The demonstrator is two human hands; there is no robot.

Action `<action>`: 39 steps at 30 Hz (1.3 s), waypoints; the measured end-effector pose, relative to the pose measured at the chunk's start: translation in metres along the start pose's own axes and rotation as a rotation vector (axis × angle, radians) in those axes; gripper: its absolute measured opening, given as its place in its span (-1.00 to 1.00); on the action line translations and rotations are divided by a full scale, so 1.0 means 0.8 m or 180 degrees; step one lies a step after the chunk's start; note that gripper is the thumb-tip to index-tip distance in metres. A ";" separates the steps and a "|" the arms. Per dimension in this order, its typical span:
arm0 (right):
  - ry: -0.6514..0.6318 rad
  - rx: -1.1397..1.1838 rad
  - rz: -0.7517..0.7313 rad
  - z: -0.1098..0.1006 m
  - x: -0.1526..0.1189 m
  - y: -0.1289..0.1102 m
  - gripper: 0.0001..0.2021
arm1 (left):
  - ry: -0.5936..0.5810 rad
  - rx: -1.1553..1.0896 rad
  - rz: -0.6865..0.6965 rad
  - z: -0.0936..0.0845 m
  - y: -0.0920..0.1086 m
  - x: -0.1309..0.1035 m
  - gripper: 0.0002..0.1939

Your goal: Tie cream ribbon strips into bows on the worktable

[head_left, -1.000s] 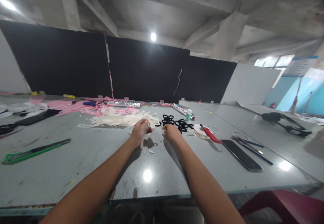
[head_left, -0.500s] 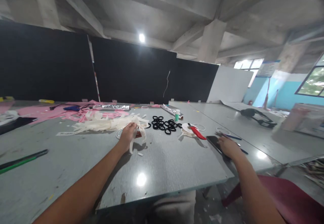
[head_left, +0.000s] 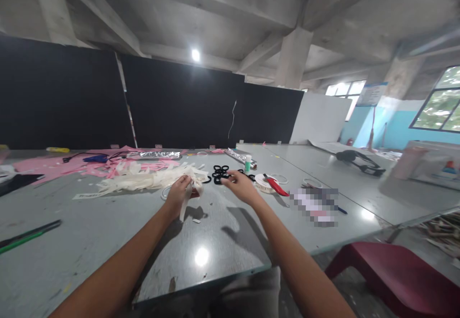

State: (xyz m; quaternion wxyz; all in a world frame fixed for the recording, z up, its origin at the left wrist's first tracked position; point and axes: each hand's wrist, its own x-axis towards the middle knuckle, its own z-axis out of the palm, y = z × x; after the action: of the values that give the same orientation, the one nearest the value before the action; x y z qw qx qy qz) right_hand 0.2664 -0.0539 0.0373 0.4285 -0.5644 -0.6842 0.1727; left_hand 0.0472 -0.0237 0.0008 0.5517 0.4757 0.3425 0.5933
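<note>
My left hand [head_left: 178,194] is closed around a cream strip [head_left: 184,206] whose end hangs down, beside a heap of cream strips [head_left: 143,176]. Something reddish-brown shows just behind its fingers, too hidden to name. Over the table, my right hand [head_left: 241,186] is held with bent fingers apart and nothing visible in them. Behind it lies a pile of black rings [head_left: 218,174], partly covered by the hand. A white ring [head_left: 165,193] lies at my left hand, partly hidden.
To the right are a red-handled cutter [head_left: 276,186], a white tape roll [head_left: 263,182] and a blurred-out flat object [head_left: 314,205]. A green bottle [head_left: 247,164] stands behind the rings. Long tweezers [head_left: 30,235] lie left. A maroon stool [head_left: 388,270] stands at the right.
My right hand has moved left from the dark flat object and tools to the black rings. My left hand stays at the cream strips. The view has shifted slightly.
</note>
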 end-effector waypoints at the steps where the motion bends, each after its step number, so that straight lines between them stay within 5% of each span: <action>1: -0.0338 0.0344 0.0044 0.023 0.011 -0.011 -0.54 | -0.0044 -0.0005 -0.0001 0.000 0.001 -0.001 -0.68; 4: -0.1285 0.1573 0.0171 0.075 0.035 -0.026 -0.58 | -0.0111 -0.0049 0.0035 0.000 0.002 -0.001 -0.69; 8: -0.0886 0.2186 -0.0033 0.106 0.044 -0.019 -0.65 | 0.0009 0.0046 0.0183 -0.004 -0.005 0.005 -0.70; 11: -0.0508 0.1992 -0.0080 0.107 0.040 -0.008 -0.70 | 0.0027 0.0198 0.0143 -0.005 -0.008 0.008 -0.70; 21: -0.0374 0.1370 -0.0350 0.100 0.040 0.008 -0.70 | 0.0018 0.0907 0.0168 -0.010 -0.010 0.010 -0.68; 31: -0.1042 0.1051 -0.0283 0.102 0.040 0.015 -0.73 | -0.0287 0.1082 0.0188 -0.015 -0.014 0.010 -0.70; 35: -0.0924 0.1111 -0.0397 0.106 0.042 0.020 -0.72 | -0.0068 0.1336 0.0498 -0.018 -0.015 0.011 -0.63; 39: -0.0723 0.1194 -0.0468 0.107 0.045 0.019 -0.70 | -0.0123 0.1019 0.0174 -0.020 -0.017 0.013 -0.65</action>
State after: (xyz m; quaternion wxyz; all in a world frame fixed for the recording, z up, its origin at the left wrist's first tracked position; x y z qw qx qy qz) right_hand 0.2092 0.0047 -0.0083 0.4575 -0.4005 -0.7232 0.3276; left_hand 0.0373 -0.0093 -0.0151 0.4590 0.5780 0.4090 0.5367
